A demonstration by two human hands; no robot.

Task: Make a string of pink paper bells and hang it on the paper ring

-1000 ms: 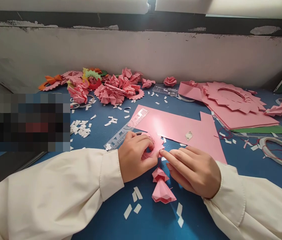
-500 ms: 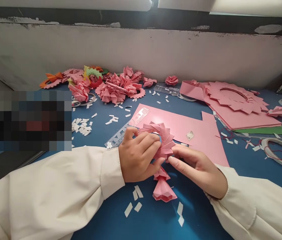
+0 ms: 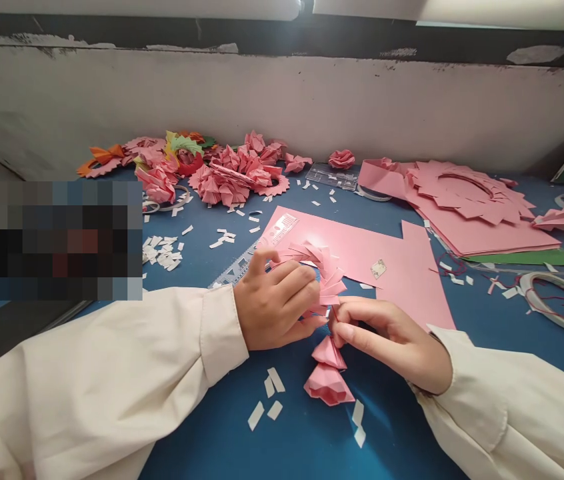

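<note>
My left hand [image 3: 279, 300] is curled round the left side of a pink folded paper ring [image 3: 331, 283], its thumb at the ring's lower edge. Just right of that thumb, my right hand [image 3: 392, 337] pinches a thin red string [image 3: 335, 312] below the ring. Two pink folded paper bells, the upper one [image 3: 329, 353] and the lower one [image 3: 329, 385], lie one below the other under my right fingertips.
Behind the ring lie a cut pink sheet [image 3: 412, 267] and a clear ruler [image 3: 237, 265]. Pink paper flowers [image 3: 232, 177] are piled at the back left. At the right are a large pink ring [image 3: 467, 193], a tape roll [image 3: 562, 307] and white scraps [image 3: 162, 252].
My right fingers have closed on the string below the ring. The upper bell has shifted down and right, away from the ring, and the ring's folds have spread slightly.
</note>
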